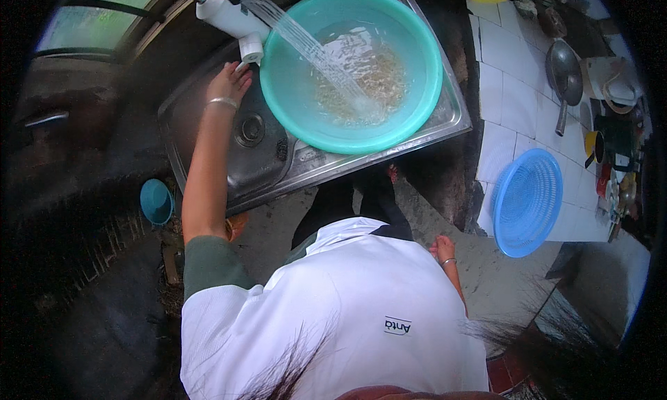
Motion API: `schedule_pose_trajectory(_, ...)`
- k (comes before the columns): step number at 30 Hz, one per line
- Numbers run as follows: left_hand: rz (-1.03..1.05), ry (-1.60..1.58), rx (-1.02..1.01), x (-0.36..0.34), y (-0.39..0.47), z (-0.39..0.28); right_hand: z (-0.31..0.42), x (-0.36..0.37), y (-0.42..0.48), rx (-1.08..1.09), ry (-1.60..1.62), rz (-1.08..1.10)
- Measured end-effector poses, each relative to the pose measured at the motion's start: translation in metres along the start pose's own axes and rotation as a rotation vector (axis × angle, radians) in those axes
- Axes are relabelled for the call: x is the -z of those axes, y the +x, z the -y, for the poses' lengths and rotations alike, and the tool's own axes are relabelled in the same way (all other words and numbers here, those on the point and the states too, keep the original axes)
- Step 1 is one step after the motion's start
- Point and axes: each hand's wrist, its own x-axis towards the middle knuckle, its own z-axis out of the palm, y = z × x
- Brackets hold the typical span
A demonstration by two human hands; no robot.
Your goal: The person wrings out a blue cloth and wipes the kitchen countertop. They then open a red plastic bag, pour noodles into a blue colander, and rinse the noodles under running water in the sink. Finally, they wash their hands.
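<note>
My left hand is raised at the small lever under the white faucet body, its fingers touching or just beside the lever. Water pours from the spout into a large green plastic basin, which stands on the right part of a stainless steel sink. Pale grain-like bits lie under the water in the basin. Down at my right side hangs my right hand, away from the sink, with its fingers loosely curled and no object visible in it.
A blue plastic colander sits at the edge of the white tiled counter on the right. Farther back on the tiles lies a metal ladle or wok scoop. A small teal bowl or bucket is left of the sink, below its rim.
</note>
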Motion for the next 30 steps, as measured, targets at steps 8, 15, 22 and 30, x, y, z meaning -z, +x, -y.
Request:
schedule_pose_trajectory(8,0.071,0.055,-0.009,0.01,0.017,0.016,0.012,0.002,-0.009,0.023,-0.061,-0.051)
schedule_pose_trajectory(15,0.097,-0.01,0.072,0.006,0.021,0.028,0.008,-0.002,-0.017,0.033,-0.04,-0.055)
schedule_pose_trajectory(22,0.182,-0.001,0.09,0.016,0.031,0.029,0.012,-0.012,-0.041,0.09,-0.117,-0.111)
schedule_pose_trajectory(30,0.007,0.078,0.032,0.015,0.03,0.03,0.003,-0.026,-0.053,0.233,-0.133,-0.151)
